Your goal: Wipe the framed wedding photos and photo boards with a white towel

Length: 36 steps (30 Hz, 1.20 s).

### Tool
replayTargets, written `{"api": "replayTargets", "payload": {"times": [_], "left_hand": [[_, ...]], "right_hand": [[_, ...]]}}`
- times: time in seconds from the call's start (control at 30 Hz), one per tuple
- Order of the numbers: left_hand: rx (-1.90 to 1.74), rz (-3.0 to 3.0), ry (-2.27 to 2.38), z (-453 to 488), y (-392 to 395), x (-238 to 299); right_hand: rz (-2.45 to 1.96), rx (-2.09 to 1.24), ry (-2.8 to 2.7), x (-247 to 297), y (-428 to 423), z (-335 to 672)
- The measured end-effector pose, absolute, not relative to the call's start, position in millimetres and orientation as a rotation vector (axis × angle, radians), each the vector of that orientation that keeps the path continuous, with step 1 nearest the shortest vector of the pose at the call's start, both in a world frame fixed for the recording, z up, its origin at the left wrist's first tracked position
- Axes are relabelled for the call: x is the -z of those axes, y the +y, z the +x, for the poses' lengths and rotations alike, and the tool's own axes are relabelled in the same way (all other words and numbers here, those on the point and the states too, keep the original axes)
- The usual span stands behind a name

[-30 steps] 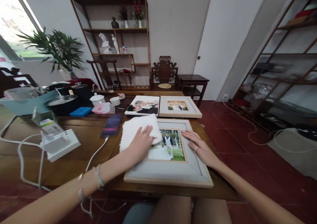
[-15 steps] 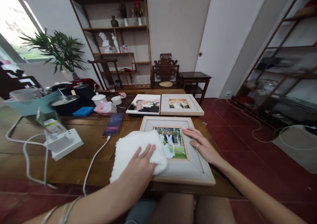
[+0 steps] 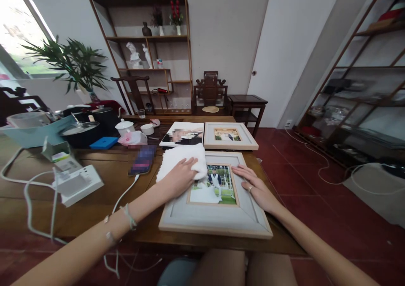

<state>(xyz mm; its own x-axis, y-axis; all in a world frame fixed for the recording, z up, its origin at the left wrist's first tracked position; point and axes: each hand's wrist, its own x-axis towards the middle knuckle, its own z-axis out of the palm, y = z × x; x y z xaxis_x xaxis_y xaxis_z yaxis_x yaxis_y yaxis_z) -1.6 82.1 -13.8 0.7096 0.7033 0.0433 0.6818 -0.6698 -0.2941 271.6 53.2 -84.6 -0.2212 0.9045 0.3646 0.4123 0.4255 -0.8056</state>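
Observation:
A picture frame [image 3: 218,220] with a pale border and light wood edge lies flat at the table's near edge. The photo [image 3: 221,189] in its middle shows a couple outdoors. My left hand [image 3: 182,176] presses a fluffy white cloth [image 3: 179,153] onto the frame's upper left part, fingers close together over it. The cloth hides that corner and part of the photo. My right hand [image 3: 253,184], a ring on one finger, rests with its fingers stretched along the frame's right border.
Behind lie a second framed picture [image 3: 247,138] and a photo panel [image 3: 182,134]. Left on the wooden table [image 3: 133,193] are a phone [image 3: 142,160] with a white cable, an open white box [image 3: 80,184], a blue box [image 3: 103,142], a pan [image 3: 79,134] and a light-blue basin [image 3: 34,134].
My left hand has moved the white cloth up and away from me, from the frame's lower left to its upper left. More of the lower border shows. My right hand stays in place.

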Motion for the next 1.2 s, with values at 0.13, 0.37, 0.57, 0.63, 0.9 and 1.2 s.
{"api": "replayTargets", "payload": {"times": [0.13, 0.37, 0.57, 0.63, 0.9, 1.2], "left_hand": [[-0.346, -2.730, -1.023, -0.5, 22.9, -1.3], [-0.314, -2.827, -0.993, -8.7, -42.7, 9.9], [-0.207, -2.759, -1.155, -1.7, 16.3, 9.9], [-0.123, -2.691, -1.214, -1.1, 47.3, 10.6], [-0.049, -2.672, -1.039, 5.5, 96.1, 15.3], [-0.230, -2.899, -0.809, 3.9, -14.0, -12.8]], "right_hand": [[-1.125, -0.700, -1.813, 85.4, 53.4, 271.5], [-1.136, -0.712, -1.825, 84.5, 52.4, 271.4], [-1.115, -0.704, -1.838, 83.2, 51.7, 271.6], [-1.122, -0.704, -1.840, 83.0, 51.7, 271.8], [-1.138, -0.698, -1.833, 84.4, 52.9, 272.1], [-1.135, -0.685, -1.821, 84.5, 52.9, 271.0]]}}
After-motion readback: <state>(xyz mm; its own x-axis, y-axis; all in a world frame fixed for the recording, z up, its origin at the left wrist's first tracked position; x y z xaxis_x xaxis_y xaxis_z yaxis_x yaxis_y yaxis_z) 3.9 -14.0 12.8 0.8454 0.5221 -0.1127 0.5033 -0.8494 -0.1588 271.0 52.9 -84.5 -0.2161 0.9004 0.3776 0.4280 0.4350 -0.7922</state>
